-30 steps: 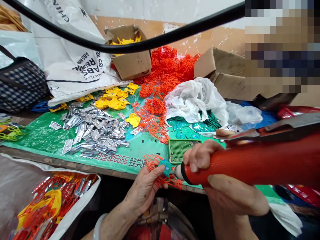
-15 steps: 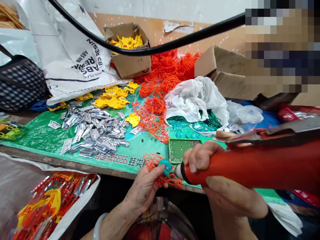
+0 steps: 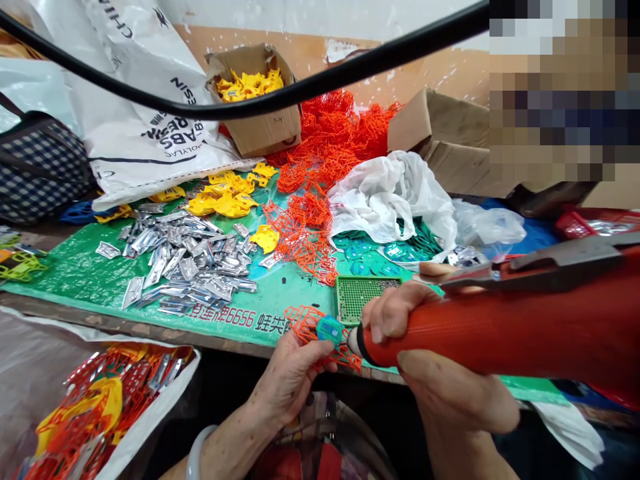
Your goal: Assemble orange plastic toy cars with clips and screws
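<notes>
My left hand (image 3: 290, 377) pinches an orange plastic frame (image 3: 313, 330) with a small blue part (image 3: 329, 329) on it, at the table's front edge. My right hand (image 3: 435, 367) is wrapped round a thick red power screwdriver (image 3: 500, 327), whose tip meets the blue part. A metal lever (image 3: 545, 263) runs along the tool's top under my forefinger. Just behind the tool's tip lies a small green perforated tray (image 3: 361, 295).
On the green mat (image 3: 75, 273) lie several silver metal pieces (image 3: 190, 263), yellow parts (image 3: 227, 197) and a heap of orange frames (image 3: 325, 160). A cardboard box (image 3: 260, 100), white sacks (image 3: 145, 107), white plastic (image 3: 390, 193) and a black cable (image 3: 300, 90) overhead. A bag of finished parts (image 3: 95, 407) sits lower left.
The view has shifted slightly; my hands and the screwdriver stay together, with the blue part a little higher on the frame against the tip.
</notes>
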{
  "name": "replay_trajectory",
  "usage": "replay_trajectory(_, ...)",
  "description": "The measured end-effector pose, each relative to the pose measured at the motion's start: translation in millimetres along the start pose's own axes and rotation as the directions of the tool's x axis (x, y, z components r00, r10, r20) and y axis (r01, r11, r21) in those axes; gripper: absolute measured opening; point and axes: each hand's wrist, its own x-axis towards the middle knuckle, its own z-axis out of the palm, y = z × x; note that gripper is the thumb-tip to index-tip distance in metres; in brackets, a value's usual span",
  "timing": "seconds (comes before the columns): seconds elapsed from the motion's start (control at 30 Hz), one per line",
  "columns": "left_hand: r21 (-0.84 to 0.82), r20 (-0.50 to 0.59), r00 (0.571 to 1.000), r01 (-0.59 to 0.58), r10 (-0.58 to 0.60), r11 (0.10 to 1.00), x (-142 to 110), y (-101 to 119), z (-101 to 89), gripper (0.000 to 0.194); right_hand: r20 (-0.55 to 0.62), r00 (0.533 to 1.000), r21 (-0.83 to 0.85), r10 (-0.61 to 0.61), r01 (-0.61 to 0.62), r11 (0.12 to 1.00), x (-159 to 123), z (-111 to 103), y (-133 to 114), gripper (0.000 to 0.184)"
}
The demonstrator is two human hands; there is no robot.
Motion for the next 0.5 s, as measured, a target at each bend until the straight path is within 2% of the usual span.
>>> replay_trajectory(0.2,0.021,-0.007,1.000,0.007,-0.007,1.000,0.7,-1.4,-1.2,0.021,0.017,1.000,-0.060,0.026,-0.025,0.998,-1.6,-4.6,3.8,0.019)
replay_trajectory(0.5,0.009,0.028,1.000,-0.012,0.012,1.000,1.9,-3.5,-2.6,0.020,0.027,0.998,-0.031,0.049,-0.048,0.998,-1.6,-5.0,4.7,0.025)
